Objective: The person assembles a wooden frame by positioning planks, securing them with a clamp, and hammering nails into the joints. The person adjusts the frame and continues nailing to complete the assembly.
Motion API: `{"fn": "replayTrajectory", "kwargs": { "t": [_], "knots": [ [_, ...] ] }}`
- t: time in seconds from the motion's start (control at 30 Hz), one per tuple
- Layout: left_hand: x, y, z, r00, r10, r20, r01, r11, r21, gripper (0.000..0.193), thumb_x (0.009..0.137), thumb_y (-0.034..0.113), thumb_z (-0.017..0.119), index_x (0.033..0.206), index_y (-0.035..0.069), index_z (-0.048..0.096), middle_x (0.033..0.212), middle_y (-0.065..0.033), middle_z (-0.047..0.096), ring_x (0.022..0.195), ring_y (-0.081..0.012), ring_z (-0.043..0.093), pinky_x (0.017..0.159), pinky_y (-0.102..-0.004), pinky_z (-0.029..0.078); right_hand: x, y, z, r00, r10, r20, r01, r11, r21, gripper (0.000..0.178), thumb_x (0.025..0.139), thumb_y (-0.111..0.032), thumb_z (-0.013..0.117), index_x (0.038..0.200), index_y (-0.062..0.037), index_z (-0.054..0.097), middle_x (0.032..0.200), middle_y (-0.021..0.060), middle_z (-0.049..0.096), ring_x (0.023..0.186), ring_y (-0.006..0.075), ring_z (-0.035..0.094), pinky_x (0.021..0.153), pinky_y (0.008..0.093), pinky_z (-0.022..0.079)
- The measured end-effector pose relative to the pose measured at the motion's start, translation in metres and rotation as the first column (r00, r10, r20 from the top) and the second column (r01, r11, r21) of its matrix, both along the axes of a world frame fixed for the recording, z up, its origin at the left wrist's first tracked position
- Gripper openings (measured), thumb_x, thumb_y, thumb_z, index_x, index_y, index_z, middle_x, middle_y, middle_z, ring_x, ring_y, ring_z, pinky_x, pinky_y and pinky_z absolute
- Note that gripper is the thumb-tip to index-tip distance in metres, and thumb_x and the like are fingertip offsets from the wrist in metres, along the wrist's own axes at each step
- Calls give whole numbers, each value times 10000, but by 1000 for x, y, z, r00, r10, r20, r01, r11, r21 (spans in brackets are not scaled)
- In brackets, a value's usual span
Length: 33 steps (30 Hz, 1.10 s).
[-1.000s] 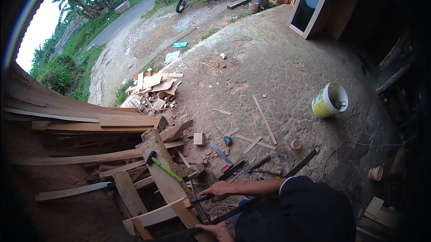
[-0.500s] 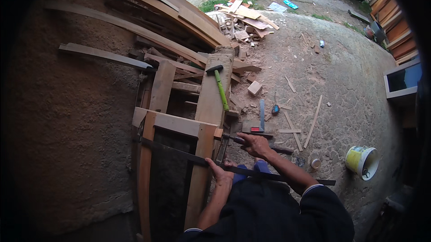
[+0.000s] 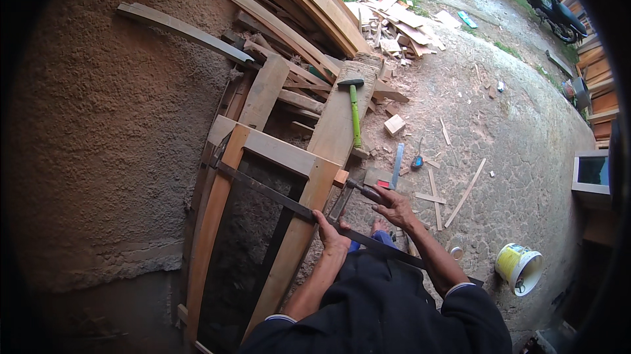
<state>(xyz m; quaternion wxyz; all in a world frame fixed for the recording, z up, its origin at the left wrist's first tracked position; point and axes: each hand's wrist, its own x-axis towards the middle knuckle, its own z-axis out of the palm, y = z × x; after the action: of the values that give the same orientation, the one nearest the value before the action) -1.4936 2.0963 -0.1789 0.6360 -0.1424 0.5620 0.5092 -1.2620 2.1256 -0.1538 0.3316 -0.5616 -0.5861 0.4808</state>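
A long dark bar clamp (image 3: pixel 269 193) lies across a wooden frame (image 3: pixel 322 180), reaching from its left side piece past its right one. Near the right side piece, my left hand (image 3: pixel 333 236) is closed around the clamp's bar. My right hand (image 3: pixel 396 211) has its fingers around the end of the clamp's dark screw handle (image 3: pixel 365 189). Between the screw's tip and the frame's edge sits a small wooden block (image 3: pixel 340 178). Beyond the frame, a hammer (image 3: pixel 355 114) with a green handle rests on a thick plank (image 3: pixel 338 132).
A rough wall (image 3: pixel 118 157) stands close on the left, with long boards (image 3: pixel 315 19) leaning at the far end. On the ground right of the frame lie a try square (image 3: pixel 397 163), a tape measure (image 3: pixel 417 162), thin strips (image 3: pixel 465 193) and a tipped bucket (image 3: pixel 519 268). Offcuts (image 3: pixel 401 25) are heaped farther off.
The view has shifted, so the scene sits farther right and higher. My right hand has changed its hold on the screw handle; my left hand stays on the bar.
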Motion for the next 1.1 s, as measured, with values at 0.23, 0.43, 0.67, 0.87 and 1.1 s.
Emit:
{"fn": "replayTrajectory", "kwargs": {
  "t": [0.23, 0.43, 0.67, 0.87, 1.1],
  "knots": [
    [14, 3, 37, 991, 122, -53, -119, 992, 49, 652, 884, 713, 606, 1088, 94, 597, 832, -99, 691, 478, -128, 468, 471, -277, 416, 18, -5, -7, 749, -301, -590, -129, 807, -576, 407, 980, -372, 684, 1196, -30, 641, 765, 0, 594, 564, 83, 501, 503, 252, 417],
    [22, 8, 58, 984, 173, -33, -169, 980, 104, 419, 929, 483, 703, 1133, 132, 597, 855, -97, 702, 475, -130, 451, 459, -274, 403, -12, -16, 0, 513, -529, -676, 166, 834, -526, 516, 837, -49, 780, 1290, -82, 535, 1059, 77, 680, 896, 161, 659, 706, 292, 538],
    [26, 26, 96, 985, 166, -37, -154, 963, 220, 398, 956, 430, 649, 1098, 60, 612, 839, -124, 705, 447, -119, 426, 441, -282, 396, 14, -48, 88, 945, 326, -18, -319, 911, -261, 613, 1001, -494, 576, 1446, -87, 460, 1136, 217, 681, 926, 403, 695, 776, 509, 555],
    [31, 106, 110, 987, 145, -70, -117, 943, 311, 463, 987, 509, 615, 1105, 61, 627, 901, -108, 728, 476, -97, 453, 477, -278, 417, -3, 2, 141, 784, 435, 443, -371, 900, -228, 422, 959, -365, 624, 1213, -38, 542, 945, 295, 674, 935, 478, 655, 766, 555, 503],
    [22, 232, 73, 993, 69, 99, -106, 889, 445, 558, 1003, 598, 521, 1113, 68, 657, 898, -75, 713, 581, -130, 550, 542, -302, 497, -16, 112, 124, 789, 256, 559, -266, 962, -65, 342, 901, -353, 696, 997, -25, 675, 841, 224, 678, 815, 407, 680, 700, 485, 502]
  ]
}}
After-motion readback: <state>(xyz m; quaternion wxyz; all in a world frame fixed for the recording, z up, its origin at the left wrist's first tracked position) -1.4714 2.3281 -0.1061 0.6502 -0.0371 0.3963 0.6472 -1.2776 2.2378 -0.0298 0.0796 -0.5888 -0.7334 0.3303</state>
